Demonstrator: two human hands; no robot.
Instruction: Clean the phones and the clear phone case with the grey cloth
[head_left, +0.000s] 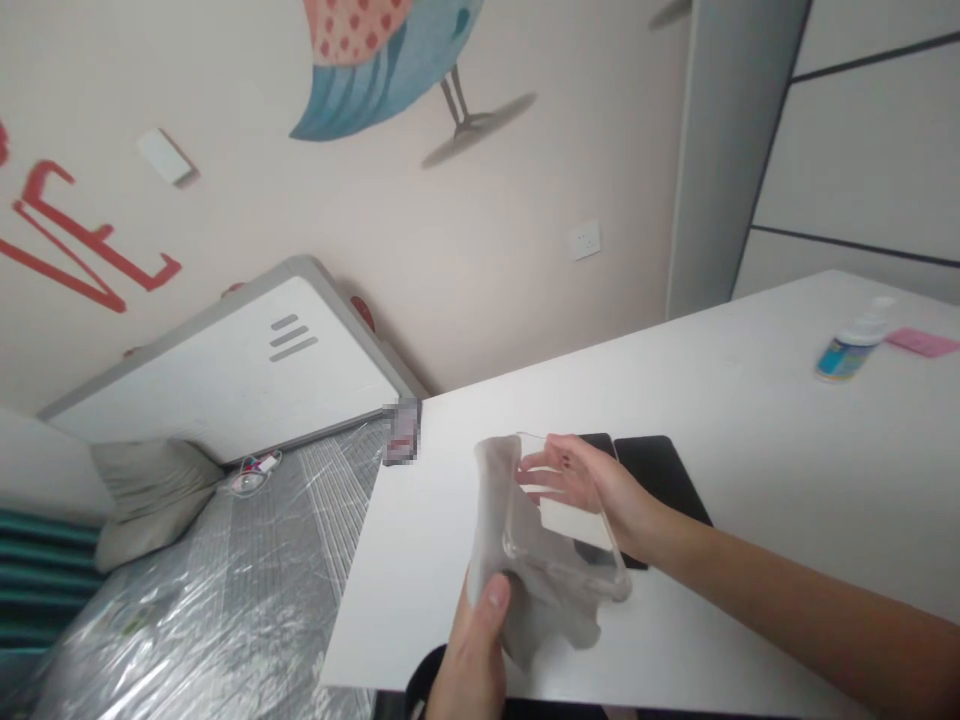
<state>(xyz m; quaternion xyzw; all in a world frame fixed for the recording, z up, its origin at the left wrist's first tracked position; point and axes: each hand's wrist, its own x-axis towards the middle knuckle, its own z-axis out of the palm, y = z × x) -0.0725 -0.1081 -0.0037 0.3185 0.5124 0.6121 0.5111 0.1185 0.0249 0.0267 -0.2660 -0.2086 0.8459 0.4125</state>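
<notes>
A clear phone case [571,525] is held up over the white table. My right hand [589,478] grips its far right edge, and some of its fingers show through the clear back. My left hand [480,635] holds a light grey cloth [495,500] against the case's left side, thumb on top; its other fingers are covered by the cloth. Beneath and behind my right hand lie two flat black objects side by side: one black slab [664,475] is mostly visible, while the other black slab [600,441] is largely covered by the hand and case.
The white table [780,480] stretches to the right, bearing a spray bottle [847,350] and a pink flat item [922,342]. A pixelated small object [403,432] sits at its far left corner. Left of the table is a plastic-covered bed [247,570] with a grey cushion [154,495].
</notes>
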